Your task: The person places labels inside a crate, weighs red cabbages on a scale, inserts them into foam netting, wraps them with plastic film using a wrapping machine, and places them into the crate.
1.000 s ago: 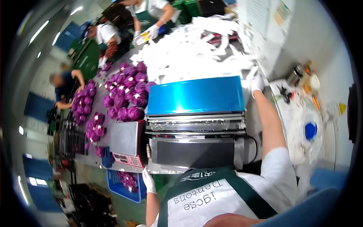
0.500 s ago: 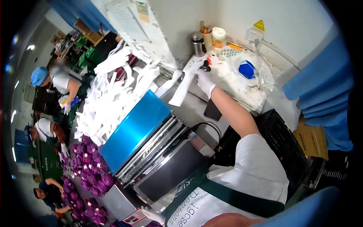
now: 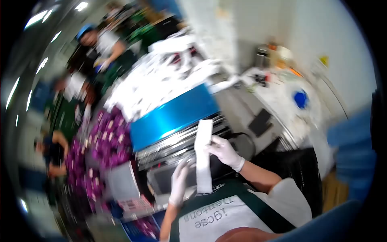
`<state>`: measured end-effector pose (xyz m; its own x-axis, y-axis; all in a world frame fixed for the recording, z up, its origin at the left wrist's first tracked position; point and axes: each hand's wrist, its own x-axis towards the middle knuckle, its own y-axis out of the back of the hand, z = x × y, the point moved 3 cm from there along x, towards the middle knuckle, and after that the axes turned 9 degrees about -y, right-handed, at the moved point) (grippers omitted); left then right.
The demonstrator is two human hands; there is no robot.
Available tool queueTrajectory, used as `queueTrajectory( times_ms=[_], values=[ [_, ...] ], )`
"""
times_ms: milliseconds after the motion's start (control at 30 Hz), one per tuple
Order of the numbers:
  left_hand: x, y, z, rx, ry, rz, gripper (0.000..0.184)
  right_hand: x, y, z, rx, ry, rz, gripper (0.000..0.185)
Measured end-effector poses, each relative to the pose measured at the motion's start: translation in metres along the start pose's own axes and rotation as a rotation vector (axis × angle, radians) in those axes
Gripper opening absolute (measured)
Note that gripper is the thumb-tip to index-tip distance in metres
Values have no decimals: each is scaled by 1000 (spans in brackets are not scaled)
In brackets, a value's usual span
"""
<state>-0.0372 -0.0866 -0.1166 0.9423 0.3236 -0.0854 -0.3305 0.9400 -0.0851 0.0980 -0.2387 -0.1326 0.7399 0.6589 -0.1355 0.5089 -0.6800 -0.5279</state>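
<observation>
A long white strip (image 3: 203, 157) hangs upright in front of my chest, pinched near its upper half by my gloved right hand (image 3: 225, 152). My gloved left hand (image 3: 178, 185) is raised just left of the strip, fingers stretched upward and somewhat blurred; it holds nothing that I can see. Both hands are above the machine with a dark panel (image 3: 161, 179) and a shiny blue cover (image 3: 173, 117). Behind that cover lies a large heap of white strips (image 3: 141, 80).
Purple cabbages (image 3: 109, 137) are piled at the left, near a grey scale-like box (image 3: 123, 181). A black phone-like object (image 3: 260, 122) lies on the grey surface. A side table (image 3: 282, 92) bears a blue item (image 3: 300, 99). Several co-workers (image 3: 107, 44) are at the far left.
My right hand has brought a white strip from the side table back over the machine, now held upright. My left hand has risen toward it. The view has swung leftward.
</observation>
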Motion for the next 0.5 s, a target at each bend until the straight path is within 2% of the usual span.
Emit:
queueTrajectory(
  times_ms=[33,67,133,167,200,233,300,433,467,500],
  values=[
    [6,-6,5,12,57,7,42,4,-11,9,-64,67,-21,24],
    [5,-12,16,12,58,45,37,4,-16,5,-298,63,-78,22],
    [1,-4,1,50,-13,115,25,8,-32,-2,-295,24,-97,20],
    [-5,-2,8,94,44,140,23,15,-34,-4,-387,72,-112,19],
    [-7,-1,-11,80,-6,144,23,20,-29,-8,-503,118,-93,24],
    [-14,1,-4,68,26,153,22,26,-34,-1,-350,71,-92,34],
    [-26,9,-9,44,-8,141,22,35,-51,2,-263,77,-31,53],
    [-50,39,1,-60,-48,98,24,52,-74,19,-306,-60,-101,55],
    [-54,50,7,-104,-83,93,25,51,-90,19,-183,-137,-113,53],
    [-64,64,11,-191,-23,59,26,61,-85,35,-41,-216,-120,47]
  ],
)
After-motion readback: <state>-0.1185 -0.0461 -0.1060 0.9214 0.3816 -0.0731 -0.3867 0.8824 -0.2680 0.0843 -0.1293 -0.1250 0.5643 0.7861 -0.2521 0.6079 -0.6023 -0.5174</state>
